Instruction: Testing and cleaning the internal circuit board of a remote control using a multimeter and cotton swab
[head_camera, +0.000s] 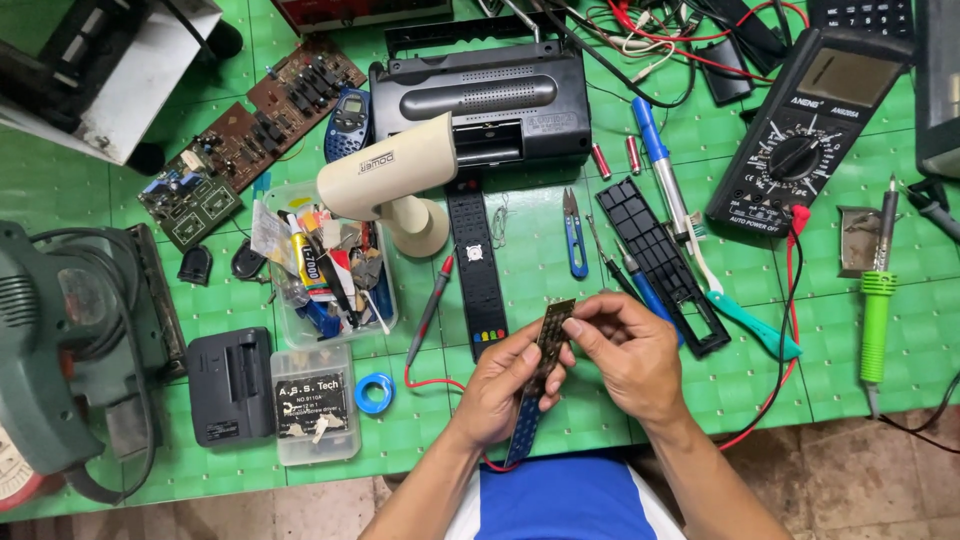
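Both hands pinch a long narrow keypad strip (540, 375): left hand (505, 385) clamps its middle, right hand (625, 355) grips the top end, strip held tilted over the near edge of the green mat (430, 430). Free mat only right around the hands; a black remote shell (660, 260) and red probe lead (425, 325) sit close by. Left of that, an open clear tub (330, 265) crammed with glue tubes and scraps, with a lidded clear box (313, 405) below it.
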